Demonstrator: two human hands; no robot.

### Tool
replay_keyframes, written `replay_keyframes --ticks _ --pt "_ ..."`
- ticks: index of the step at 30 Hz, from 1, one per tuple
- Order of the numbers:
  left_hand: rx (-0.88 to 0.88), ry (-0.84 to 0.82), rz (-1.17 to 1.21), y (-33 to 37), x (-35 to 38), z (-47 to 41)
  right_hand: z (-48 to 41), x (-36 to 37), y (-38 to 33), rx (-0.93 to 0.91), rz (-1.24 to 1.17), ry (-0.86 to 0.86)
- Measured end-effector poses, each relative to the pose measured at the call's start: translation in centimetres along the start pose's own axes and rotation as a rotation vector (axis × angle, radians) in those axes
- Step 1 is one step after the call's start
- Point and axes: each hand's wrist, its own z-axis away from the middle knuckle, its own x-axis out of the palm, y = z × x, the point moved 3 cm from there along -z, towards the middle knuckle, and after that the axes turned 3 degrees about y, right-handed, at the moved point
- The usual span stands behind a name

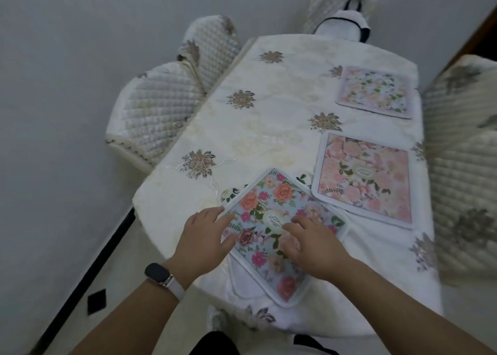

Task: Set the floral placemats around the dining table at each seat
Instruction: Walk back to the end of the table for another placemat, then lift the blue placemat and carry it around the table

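Observation:
A blue floral placemat (269, 209) lies turned at an angle at the near end of the table, its near corner over the edge. Another mat with white ground shows underneath it (302, 178). My left hand (207, 236) rests with spread fingers on the blue mat's left edge. My right hand (312, 244) presses flat on its middle. A pink floral placemat (365, 180) lies flat by the right side, and a paler floral placemat (375, 92) sits farther along that side.
The table wears a white embroidered cloth (258, 128). Quilted chair covers stand at the left (153, 112), far left (212, 42), far end (338, 2) and right (465, 166). A dark floor strip (94, 266) runs beside the table.

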Motion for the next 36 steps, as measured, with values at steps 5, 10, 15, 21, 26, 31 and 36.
replay_keyframes --ticks 5,10,15,21,26,31,36 --pt "0.124 -0.138 0.101 -3.5 0.1 -2.6 1.1 1.1 -3.4 0.203 -0.051 0.071" --pt "0.147 -0.275 0.198 -4.4 1.5 -4.4 3.5 2.2 -4.1 0.495 -0.275 0.092" --pt "-0.081 -0.428 0.376 -5.0 3.7 -6.2 5.6 3.8 -3.8 0.826 -0.702 0.158" --pt "-0.209 -0.468 0.388 -5.6 6.5 -8.3 5.3 7.2 -1.7 0.964 -0.848 0.161" --pt "-0.178 -0.415 0.247 -4.8 7.0 -9.5 3.6 7.3 -0.3 1.031 -0.917 0.236" --pt "-0.182 -0.419 0.306 -2.4 7.3 -11.5 3.1 7.7 1.6 1.134 -0.970 0.342" --pt "-0.332 -0.342 0.466 -1.1 7.1 -13.1 3.4 7.8 3.1 1.172 -1.193 0.463"
